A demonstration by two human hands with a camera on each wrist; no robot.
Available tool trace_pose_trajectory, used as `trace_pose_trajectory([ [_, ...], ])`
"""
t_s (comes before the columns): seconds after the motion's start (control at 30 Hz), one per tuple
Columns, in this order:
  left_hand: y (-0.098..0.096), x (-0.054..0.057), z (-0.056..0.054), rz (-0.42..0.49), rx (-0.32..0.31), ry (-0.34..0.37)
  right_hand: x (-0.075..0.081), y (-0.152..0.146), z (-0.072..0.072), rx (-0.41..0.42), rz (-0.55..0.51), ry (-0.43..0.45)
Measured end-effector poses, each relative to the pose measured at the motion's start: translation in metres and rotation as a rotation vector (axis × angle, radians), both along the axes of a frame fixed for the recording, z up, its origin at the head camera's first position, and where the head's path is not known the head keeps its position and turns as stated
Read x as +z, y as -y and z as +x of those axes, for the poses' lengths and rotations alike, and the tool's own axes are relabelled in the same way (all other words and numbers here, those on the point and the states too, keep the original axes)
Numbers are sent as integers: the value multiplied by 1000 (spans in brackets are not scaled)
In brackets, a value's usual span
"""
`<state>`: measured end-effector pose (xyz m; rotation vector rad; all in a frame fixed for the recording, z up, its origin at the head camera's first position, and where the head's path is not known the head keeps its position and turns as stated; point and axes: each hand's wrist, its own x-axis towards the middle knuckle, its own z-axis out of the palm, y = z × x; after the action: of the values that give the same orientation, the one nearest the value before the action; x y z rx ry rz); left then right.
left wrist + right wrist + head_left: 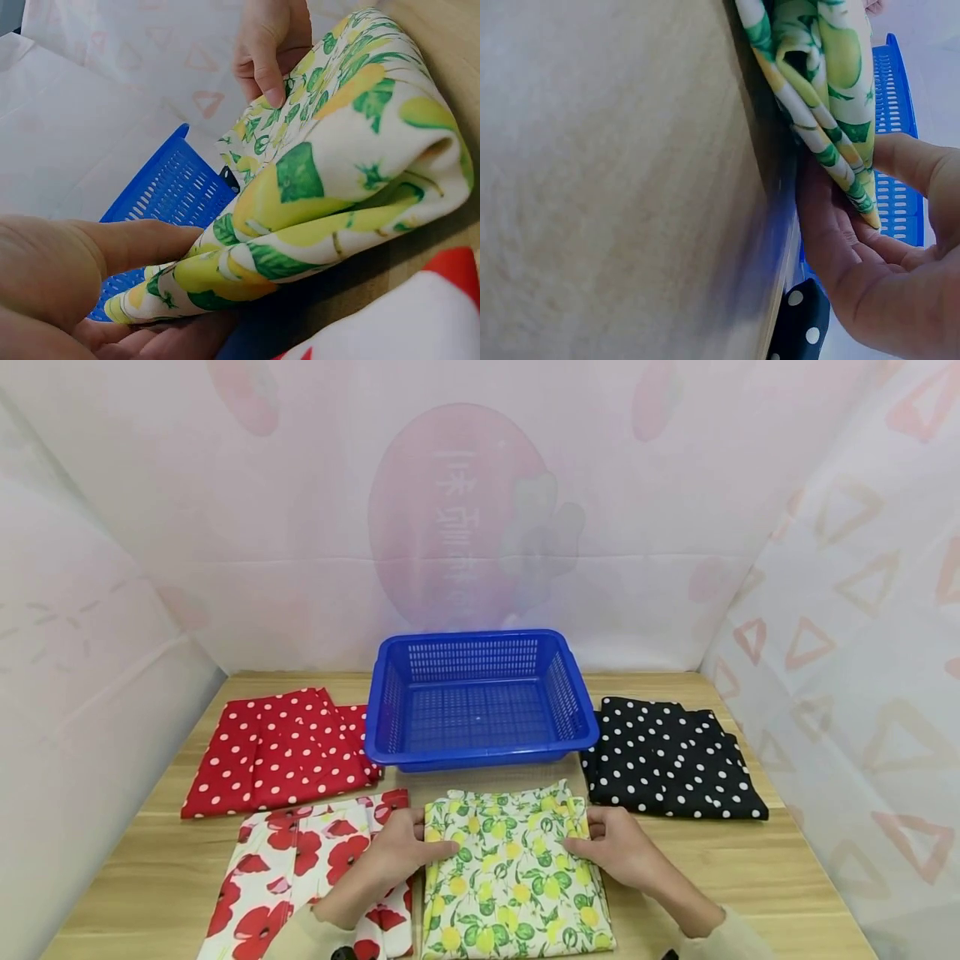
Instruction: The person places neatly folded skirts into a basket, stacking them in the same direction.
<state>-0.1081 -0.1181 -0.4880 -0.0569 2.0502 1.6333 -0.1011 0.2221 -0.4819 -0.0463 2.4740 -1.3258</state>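
Note:
A folded lemon-print cloth [510,877] lies in front of the person, white with yellow lemons and green leaves. The left hand [401,847] pinches its left side, thumb on top and fingers underneath. On the opposite side, the right hand [618,847] grips it the same way. The left wrist view shows the layered folds of the lemon-print cloth [300,210] between thumb and fingers. In the right wrist view, the right hand [885,247] holds the cloth's corner, its fingers beneath the layers. Behind the cloth stands a blue plastic basket [480,758] with perforated walls and a bare floor.
A red polka-dot cloth [277,747] lies left of the basket, and a black polka-dot cloth [675,760] lies to its right. Near the left forearm is a folded white cloth with red poppies [300,852]. Printed fabric walls [465,510] enclose the wooden table [750,877].

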Motion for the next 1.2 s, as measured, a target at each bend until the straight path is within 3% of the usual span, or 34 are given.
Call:
trace_pose_trajectory([
  [0.23,1,1,2,-14,42,-10,9,-1,4,7,-61,-8],
  [0.43,3,15,9,56,38,-29,25,0,8,6,-72,-12],
  [0.67,7,41,14,131,3,-66,49,0,11,12,-93,-18],
  [0.9,10,69,13,178,-13,-105,79,-2,6,74,-74,-74],
  [1.03,15,88,9,212,-43,-114,98,-4,-1,92,-85,-63],
  [1.2,19,117,-4,166,-51,-126,122,-4,-14,79,-82,-38],
])
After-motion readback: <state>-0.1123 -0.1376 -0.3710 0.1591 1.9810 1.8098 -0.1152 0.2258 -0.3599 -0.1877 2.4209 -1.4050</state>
